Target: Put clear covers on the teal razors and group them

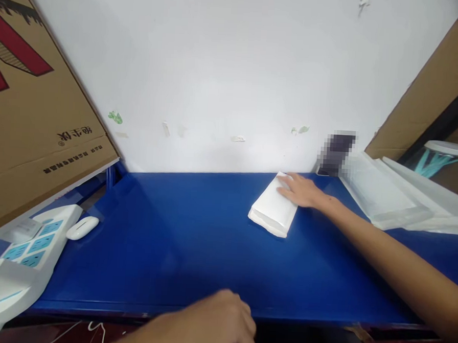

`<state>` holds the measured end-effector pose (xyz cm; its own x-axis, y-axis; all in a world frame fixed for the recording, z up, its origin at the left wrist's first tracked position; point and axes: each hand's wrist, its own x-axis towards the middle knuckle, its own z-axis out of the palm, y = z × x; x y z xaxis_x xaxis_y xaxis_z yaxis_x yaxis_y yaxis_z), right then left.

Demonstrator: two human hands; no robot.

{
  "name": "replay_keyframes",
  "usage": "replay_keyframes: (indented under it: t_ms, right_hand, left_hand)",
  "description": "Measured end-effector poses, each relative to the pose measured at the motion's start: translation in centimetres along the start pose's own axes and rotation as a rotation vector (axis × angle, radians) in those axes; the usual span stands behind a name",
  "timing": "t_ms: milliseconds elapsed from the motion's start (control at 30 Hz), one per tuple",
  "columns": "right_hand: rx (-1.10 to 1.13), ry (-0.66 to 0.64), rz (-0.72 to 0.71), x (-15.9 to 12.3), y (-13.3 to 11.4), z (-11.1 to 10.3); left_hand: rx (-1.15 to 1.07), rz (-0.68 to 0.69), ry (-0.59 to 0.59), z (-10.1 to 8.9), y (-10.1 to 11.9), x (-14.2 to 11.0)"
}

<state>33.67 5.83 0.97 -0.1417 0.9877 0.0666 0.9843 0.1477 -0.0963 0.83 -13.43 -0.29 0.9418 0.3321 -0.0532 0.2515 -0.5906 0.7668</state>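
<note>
A flat white packet (272, 208), perhaps folded paper or tissue, lies at a slant on the blue table (164, 240), right of the middle and close to the wall. My right hand (299, 190) rests on its far right part, palm down with the fingers spread over the top. At the table's front edge is my left hand (221, 322), blurred, its fingers curled into a loose fist. The inside of that fist is hidden, so I cannot tell whether it holds anything.
A white power strip (51, 254) and a small white case (82, 228) lie at the left, beside a large cardboard box (44, 110). On the right are clear plastic bags (389, 195), a pixelated dark object (337, 151) and a lidded tub (440, 157). A white wall (226, 79) bounds the back.
</note>
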Motion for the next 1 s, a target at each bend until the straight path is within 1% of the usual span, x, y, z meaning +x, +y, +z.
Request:
replay_keyframes:
  t_ms: [33, 67, 100, 133, 200, 233, 267, 300, 333, 400, 433, 500, 533, 600, 667, 733, 800, 867, 933, 1000]
  right_hand:
    - [0.012, -0.012, 0.025, 0.0, -0.2, 0.4]
    - [0.021, -0.015, 0.036, -0.2, -0.7, 0.7]
    - [0.029, -0.019, 0.032, -0.5, -1.4, 1.0]
    - [0.049, -0.016, 0.005, -0.9, -2.3, 1.1]
    - [0.129, 0.015, -0.125, -2.0, -4.4, 1.1]
    - [0.204, 0.057, -0.225, -2.6, -5.4, 1.0]
    - [0.274, 0.104, -0.32, -3.2, -6.3, 0.8]
    - [0.33, 0.135, -0.399, -3.8, -7.0, 0.5]
    - [0.366, 0.137, -0.466, -4.3, -7.6, 0.2]
    - [0.347, 0.074, -0.54, -4.8, -8.3, -0.3]
    - [0.31, 0.022, -0.546, -4.9, -8.6, -0.5]
    - [0.202, -0.048, -0.492, -4.5, -9.2, -0.7]
    - [0.142, -0.055, -0.438, -4.0, -9.6, -0.7]
    - [0.035, -0.034, -0.312, -2.8, -10.7, -0.5]
    - [-0.018, -0.008, -0.198, -1.5, -12.0, -0.1]
    - [0.004, -0.003, -0.128, -0.3, -13.3, 0.3]
    - [0.057, 0.006, -0.107, 1.0, -14.2, 0.6]
    - [0.109, 0.018, -0.096, 2.4, -14.4, 0.8]
    - [0.174, 0.026, -0.059, 3.9, -13.8, 0.8]
    - [0.242, 0.026, 0.002, 5.3, -12.2, 0.8]
  left_hand:
    - [-0.016, -0.075, 0.092, -2.3, 0.9, -0.3]
    - [-0.031, -0.141, 0.148, -4.7, 1.3, -0.5]
    - [-0.03, -0.208, 0.201, -6.8, 1.2, -0.5]
    - [0.022, -0.267, 0.325, -8.8, 0.6, -0.3]
    - [0.221, -0.346, 0.645, -11.9, -2.0, 0.2]
    - [0.285, -0.357, 0.735, -13.0, -3.6, 0.4]
    - [0.326, -0.361, 0.774, -13.7, -5.3, 0.7]
    - [0.356, -0.357, 0.8, -14.1, -6.9, 0.8]
    - [0.357, -0.363, 0.806, -14.3, -8.2, 0.8]
    - [0.32, -0.393, 0.779, -14.1, -9.9, 0.7]
    - [0.299, -0.407, 0.762, -13.8, -10.4, 0.7]
    - [0.28, -0.417, 0.743, -13.4, -10.8, 0.6]
    - [0.281, -0.413, 0.747, -13.3, -10.9, 0.5]
    - [0.29, -0.403, 0.774, -13.4, -11.0, 0.5]
    - [0.304, -0.401, 0.821, -13.6, -11.3, 0.4]
    - [0.321, -0.407, 0.875, -14.1, -11.8, 0.2]
    - [0.339, -0.417, 0.92, -14.6, -12.5, -0.3]
    - [0.348, -0.436, 0.954, -15.2, -13.1, -0.9]
    - [0.339, -0.466, 0.986, -15.8, -13.8, -1.5]
    - [0.32, -0.495, 1.028, -16.4, -14.3, -2.1]
